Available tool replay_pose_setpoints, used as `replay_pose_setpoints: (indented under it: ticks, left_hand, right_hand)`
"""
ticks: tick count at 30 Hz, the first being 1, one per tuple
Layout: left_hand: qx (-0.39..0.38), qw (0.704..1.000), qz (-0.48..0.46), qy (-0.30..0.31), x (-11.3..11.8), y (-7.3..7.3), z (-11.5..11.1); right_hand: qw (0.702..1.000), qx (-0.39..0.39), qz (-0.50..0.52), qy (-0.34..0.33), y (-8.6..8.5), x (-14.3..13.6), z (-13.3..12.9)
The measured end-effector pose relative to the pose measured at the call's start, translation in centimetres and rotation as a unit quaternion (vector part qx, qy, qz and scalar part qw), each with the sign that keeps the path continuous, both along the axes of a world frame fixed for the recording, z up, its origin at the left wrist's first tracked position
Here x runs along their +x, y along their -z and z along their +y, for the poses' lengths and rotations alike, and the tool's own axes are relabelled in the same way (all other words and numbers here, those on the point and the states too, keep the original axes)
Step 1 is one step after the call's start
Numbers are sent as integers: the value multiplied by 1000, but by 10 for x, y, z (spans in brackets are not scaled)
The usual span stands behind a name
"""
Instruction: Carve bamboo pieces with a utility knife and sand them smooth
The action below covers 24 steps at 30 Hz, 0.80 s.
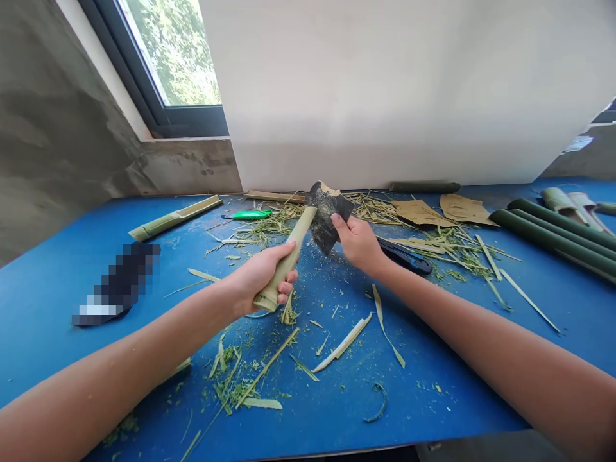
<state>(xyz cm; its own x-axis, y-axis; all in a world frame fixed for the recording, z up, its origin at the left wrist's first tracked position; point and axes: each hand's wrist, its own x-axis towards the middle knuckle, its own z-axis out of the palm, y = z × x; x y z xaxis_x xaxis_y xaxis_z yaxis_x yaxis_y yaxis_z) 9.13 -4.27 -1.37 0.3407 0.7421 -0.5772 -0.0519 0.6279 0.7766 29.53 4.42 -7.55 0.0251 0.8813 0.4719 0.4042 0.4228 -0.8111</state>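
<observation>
Evidently, the pale bamboo piece [289, 261] is grasped by the left hand [260, 274] at the centre of the frame, its upper end apparently laid against dark sandpaper [321, 221] pinched by the right hand [360, 246]. For an even surface, the sheet would best be drawn lengthwise under light pressure, and the knife [407, 258] on the counter [457, 398], right of centre, avoided.
</observation>
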Motion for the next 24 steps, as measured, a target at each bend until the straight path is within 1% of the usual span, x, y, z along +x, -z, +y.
replay_pose_setpoints:
  ticks: [4,6,8,10,11,13,15,16,17,19,21,22,24]
  left_hand:
    - [-11,999,1,31,0,-2,1]
    - [10,1000,2,5,-3,-1,5]
    - [19,999,3,-26,-6,0,9]
    - [9,1000,-2,-29,-7,1,12]
    - [7,1000,-5,-26,-8,1,12]
    - [17,999,-7,-31,-9,1,13]
    - [36,998,-1,-44,-10,1,13]
    - [41,998,2,-48,-10,1,12]
    - [40,998,3,-42,-10,2,11]
    - [22,1000,2,-6,-8,5,7]
    - [0,999,2,36,-6,9,2]
    - [-7,999,3,49,-4,10,0]
    - [-11,999,3,45,0,11,-2]
  right_hand:
    - [999,44,-26,-8,-3,1,-2]
    - [997,50,-46,-26,-4,2,-4]
    - [995,42,-72,-62,-5,2,-7]
    - [990,39,-97,-95,-6,2,-12]
    - [989,44,-106,-96,-7,2,-14]
    - [991,59,-108,-58,-10,3,-16]
    - [995,70,-76,4,-14,5,-12]
    - [996,68,-45,22,-15,7,-9]
    - [998,57,-4,24,-16,8,-5]
    - [995,3,102,-20,-15,9,4]
    - [976,-65,192,-84,-10,8,11]
    - [966,-89,218,-106,-7,6,13]
    - [959,-102,231,-126,0,3,16]
